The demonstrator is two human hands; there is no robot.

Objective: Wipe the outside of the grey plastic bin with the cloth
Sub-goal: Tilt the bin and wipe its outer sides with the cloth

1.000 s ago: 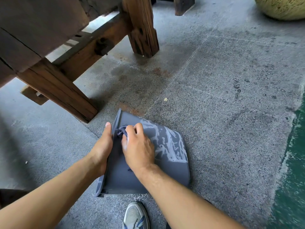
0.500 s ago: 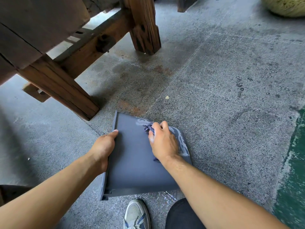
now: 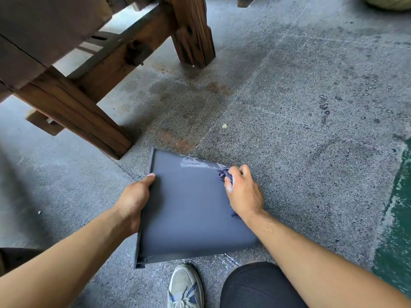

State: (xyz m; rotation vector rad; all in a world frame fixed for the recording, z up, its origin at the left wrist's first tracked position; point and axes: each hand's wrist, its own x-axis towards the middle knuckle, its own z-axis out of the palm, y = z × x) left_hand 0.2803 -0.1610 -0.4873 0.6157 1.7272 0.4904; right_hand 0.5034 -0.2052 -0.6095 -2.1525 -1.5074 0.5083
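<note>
The grey plastic bin (image 3: 189, 210) lies on its side on the concrete floor, one broad flat face turned up. A pale smear of white residue remains along its far edge. My left hand (image 3: 135, 196) grips the bin's left rim, thumb on the top face. My right hand (image 3: 242, 190) holds a crumpled blue-grey cloth (image 3: 223, 173) and presses it on the bin's far right corner. Most of the cloth is hidden under my fingers.
A heavy wooden bench (image 3: 73, 70) with thick legs stands to the left and behind the bin. My shoe (image 3: 185, 285) and dark-trousered knee (image 3: 258, 285) are just in front of it. Green-painted floor (image 3: 398, 218) runs along the right edge.
My right hand swept the cloth from the bin's left side across to its far right corner, clearing most of the white residue. My left hand shifted to hold the left rim.
</note>
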